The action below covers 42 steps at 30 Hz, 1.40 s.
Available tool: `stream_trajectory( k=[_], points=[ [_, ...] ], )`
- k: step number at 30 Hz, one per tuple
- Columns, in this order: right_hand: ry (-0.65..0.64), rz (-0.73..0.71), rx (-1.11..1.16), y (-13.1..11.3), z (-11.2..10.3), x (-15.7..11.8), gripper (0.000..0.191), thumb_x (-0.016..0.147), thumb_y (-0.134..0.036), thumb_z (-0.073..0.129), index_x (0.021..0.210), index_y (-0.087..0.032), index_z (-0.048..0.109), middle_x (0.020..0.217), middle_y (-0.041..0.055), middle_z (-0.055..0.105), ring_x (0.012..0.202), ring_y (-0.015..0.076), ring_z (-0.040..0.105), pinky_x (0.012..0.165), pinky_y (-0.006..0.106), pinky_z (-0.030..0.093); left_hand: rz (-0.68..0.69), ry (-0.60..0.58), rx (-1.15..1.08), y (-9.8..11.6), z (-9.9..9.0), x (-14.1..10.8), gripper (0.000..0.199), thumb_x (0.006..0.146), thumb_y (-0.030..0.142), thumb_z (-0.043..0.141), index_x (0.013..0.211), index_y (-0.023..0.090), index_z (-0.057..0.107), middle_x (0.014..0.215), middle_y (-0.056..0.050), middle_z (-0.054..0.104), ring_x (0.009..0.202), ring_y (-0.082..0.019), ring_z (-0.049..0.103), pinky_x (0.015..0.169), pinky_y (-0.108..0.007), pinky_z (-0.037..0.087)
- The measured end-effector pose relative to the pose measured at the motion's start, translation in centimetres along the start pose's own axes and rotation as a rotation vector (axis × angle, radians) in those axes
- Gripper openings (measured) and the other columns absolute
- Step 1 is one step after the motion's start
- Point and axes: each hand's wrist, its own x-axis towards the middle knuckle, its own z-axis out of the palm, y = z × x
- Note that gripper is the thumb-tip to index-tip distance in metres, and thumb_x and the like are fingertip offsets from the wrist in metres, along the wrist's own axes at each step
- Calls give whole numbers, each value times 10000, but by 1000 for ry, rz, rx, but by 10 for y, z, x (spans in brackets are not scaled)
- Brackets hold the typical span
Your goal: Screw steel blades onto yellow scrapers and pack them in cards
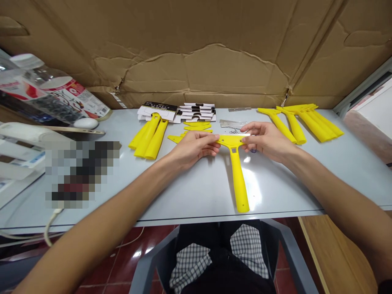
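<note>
A yellow scraper handle (239, 179) with a wide head points its grip toward the table's front edge. My left hand (196, 148) pinches the left end of its head. At the right end of the head, my right hand (265, 141) grips it between thumb and fingers. A pale strip lies along the head's top edge. Just behind are thin metal blades (231, 123) and small screws (235, 132), partly hidden by my right hand. Flat yellow pieces (197, 125) lie behind my left hand.
Yellow handles (150, 136) lie at the left, beside packaging cards (157, 111) and stacked cards (199, 110). More yellow scrapers (317, 122) rest at the right. Bottles (73, 96), a white mouse (85, 123) and a blurred-out object (79, 175) are at far left. Cardboard (196, 69) stands behind.
</note>
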Motion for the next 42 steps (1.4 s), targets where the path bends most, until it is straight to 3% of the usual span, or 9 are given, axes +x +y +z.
stream_trajectory(
  k=[9,14,19,22,26,28,33,36,42],
  points=[
    [-9,-7,-20,0,1,-1,345,715,-219,946,975,-258,722,751,34,723,673,222,761,556,344,529,-47,2,38,1,2,-1,119,973,177,813,885,108,772,890,-133,811,671,-143,741,626,-251,590],
    [-15,-20,-48,4,-2,2,367,734,-264,970,1002,-260,719,772,36,732,683,219,759,543,335,507,-81,-4,70,4,2,-3,206,926,211,868,809,129,720,742,-75,760,516,-95,630,511,-219,514],
    [-117,-39,-131,2,-8,4,368,783,-385,969,1011,-234,722,779,60,773,638,205,746,558,326,514,-73,23,93,7,3,-4,197,897,153,869,757,89,747,691,-69,732,531,-95,634,513,-212,511],
    [-50,-123,-301,-6,-18,4,332,894,-518,864,978,-229,723,795,77,771,626,218,729,597,369,545,-58,58,102,10,2,-3,189,901,121,845,741,80,754,663,-69,720,514,-94,619,503,-215,502],
    [189,-341,-869,-16,-35,4,234,986,-424,716,882,-218,757,708,42,727,634,212,667,702,384,495,-26,104,130,17,-2,-2,185,904,98,829,734,81,758,632,-76,708,499,-98,609,500,-218,497],
    [139,-352,-1059,-16,-40,5,239,1002,-393,660,917,-217,799,672,31,715,660,219,661,731,374,466,-3,125,148,20,-5,-2,188,910,92,820,733,82,757,631,-74,702,494,-95,607,500,-214,496],
    [-80,-242,-1228,-9,-43,7,234,990,-360,653,899,-231,826,813,67,793,773,247,676,720,369,441,33,165,159,24,-12,1,196,905,91,811,720,86,745,633,-69,699,495,-93,611,502,-202,496],
    [-39,-236,-1269,-5,-49,10,156,951,-270,674,952,-238,827,878,68,816,830,263,684,717,379,461,48,173,146,23,-16,3,172,901,81,798,735,82,756,645,-67,706,496,-93,620,501,-198,504],
    [91,-232,-1387,2,-69,22,248,952,-284,667,1099,-279,867,972,101,821,923,316,688,753,422,491,25,167,152,21,-9,2,203,935,48,748,734,77,763,637,-67,704,484,-90,623,477,-180,505]
  ],
)
